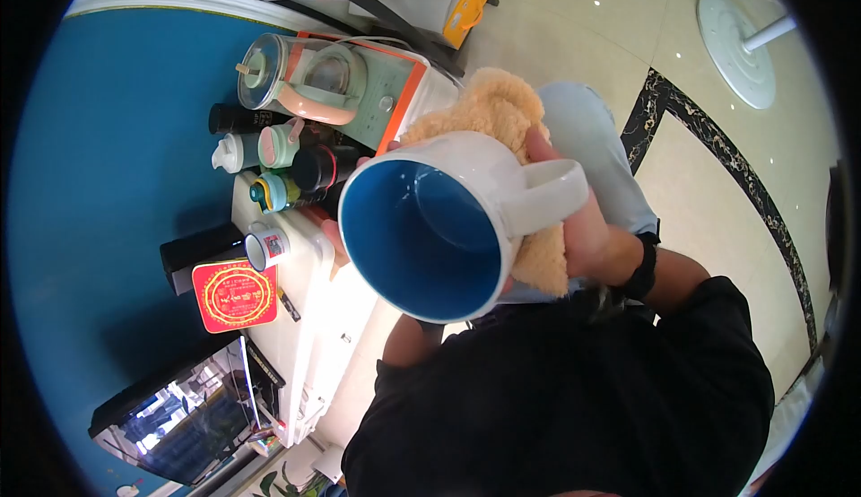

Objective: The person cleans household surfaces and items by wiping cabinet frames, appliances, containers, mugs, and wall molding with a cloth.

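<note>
A large white mug with a blue inside is held up in front of my body, its opening facing the camera and its handle pointing right. My left hand grips it from the left and behind, mostly hidden by the mug. Beside and behind the handle, my right hand is closed on a fluffy light-orange cloth. The cloth lies behind the mug and shows above and below the handle; the mug hides its middle.
On the white cabinet at left stand a glass kettle appliance, several bottles, an enamel cup, a red tin and a screen. A white round stand base is on the floor at upper right.
</note>
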A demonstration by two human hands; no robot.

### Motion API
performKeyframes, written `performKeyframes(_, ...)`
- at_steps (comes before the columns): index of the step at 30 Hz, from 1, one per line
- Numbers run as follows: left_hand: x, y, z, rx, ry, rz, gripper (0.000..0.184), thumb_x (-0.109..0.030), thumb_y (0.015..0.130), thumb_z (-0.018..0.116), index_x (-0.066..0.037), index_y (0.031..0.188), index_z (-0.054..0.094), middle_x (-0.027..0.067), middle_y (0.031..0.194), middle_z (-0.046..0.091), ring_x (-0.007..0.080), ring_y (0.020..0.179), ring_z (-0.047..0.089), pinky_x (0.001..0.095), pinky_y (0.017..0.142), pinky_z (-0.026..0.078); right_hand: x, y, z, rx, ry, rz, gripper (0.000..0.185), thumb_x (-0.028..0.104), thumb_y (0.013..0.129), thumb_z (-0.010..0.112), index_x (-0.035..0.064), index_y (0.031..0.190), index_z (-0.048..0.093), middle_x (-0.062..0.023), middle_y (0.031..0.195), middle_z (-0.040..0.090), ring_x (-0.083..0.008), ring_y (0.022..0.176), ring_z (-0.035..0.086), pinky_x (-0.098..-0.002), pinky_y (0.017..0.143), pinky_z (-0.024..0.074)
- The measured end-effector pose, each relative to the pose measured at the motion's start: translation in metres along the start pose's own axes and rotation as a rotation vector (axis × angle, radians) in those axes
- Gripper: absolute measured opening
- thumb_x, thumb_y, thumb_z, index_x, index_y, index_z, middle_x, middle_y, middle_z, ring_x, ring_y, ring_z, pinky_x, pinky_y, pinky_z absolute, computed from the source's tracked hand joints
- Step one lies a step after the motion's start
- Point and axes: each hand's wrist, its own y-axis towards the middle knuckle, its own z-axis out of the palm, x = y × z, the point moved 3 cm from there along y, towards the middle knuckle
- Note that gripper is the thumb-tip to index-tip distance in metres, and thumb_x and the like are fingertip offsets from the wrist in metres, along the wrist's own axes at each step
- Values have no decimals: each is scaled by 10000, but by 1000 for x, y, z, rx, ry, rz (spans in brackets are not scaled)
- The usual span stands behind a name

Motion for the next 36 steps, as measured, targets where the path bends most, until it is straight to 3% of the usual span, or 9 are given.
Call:
performKeyframes(2,-2,6,-5,-15,57,75,935,-759,837,329,-43,1438,328,129,1386,459,315,1276,447,509,1077,348,-9,-7,2,-226,-211,-14,616,508,1013,372,82,1453,316,-116,1369,497,-219,1244,511,-369,1035,443)
performKeyframes(5,-8,8,-15,-59,131,214,942,-756,828,361,-33,1432,328,134,1375,464,310,1260,459,501,1062,364,-15,-12,-19,-152,-289,99,601,489,1022,361,62,1445,334,-109,1379,494,-213,1245,513,-361,1039,438)
performKeyframes(9,-15,6,-22,-111,208,366,954,-752,816,403,-20,1424,328,141,1360,470,304,1240,474,490,1043,385,-8,-19,-13,-156,-189,12,606,475,1013,410,46,1437,356,-113,1368,516,-209,1229,531,-353,1037,436)
performKeyframes(15,-11,-11,-6,-32,308,359,974,-745,799,466,-1,1413,328,151,1338,479,295,1209,497,474,1013,416,15,3,9,-22,-70,-198,620,485,987,467,51,1422,383,-108,1352,533,-221,1221,535,-352,1032,439)
performKeyframes(22,2,-17,3,24,433,421,1003,-738,779,539,22,1399,328,164,1312,489,283,1173,524,456,978,453,-11,21,-10,22,6,-18,621,530,997,416,47,1388,409,-106,1305,552,-192,1187,540,-329,1026,438)
performKeyframes(25,4,-11,-2,-17,453,492,1017,-735,770,570,32,1393,328,169,1302,494,279,1157,536,448,963,469,-22,11,-2,-253,-250,-40,618,523,1008,392,44,1398,389,-109,1274,565,-174,1160,547,-315,1012,447)
performKeyframes(29,4,-3,-7,-71,482,561,1036,-730,759,612,44,1385,328,176,1287,500,272,1137,551,437,943,490,-21,-6,-11,-138,-627,119,519,423,1046,368,27,1380,402,-91,1247,550,-109,1105,526,-280,925,461)
performKeyframes(31,2,-2,-9,-90,498,585,1047,-728,753,633,51,1382,328,179,1280,503,269,1127,559,432,933,501,-13,-13,-8,-144,-847,-35,450,330,1049,404,7,1362,429,-81,1244,544,-106,1095,519,-272,904,453)
performKeyframes(36,-2,0,-20,-124,502,553,1067,-736,736,655,62,1368,336,180,1291,498,273,1146,556,437,940,504,-3,-43,-11,-64,-961,-413,443,250,1038,440,17,1411,389,-87,1338,510,-132,1166,517,-290,991,421)
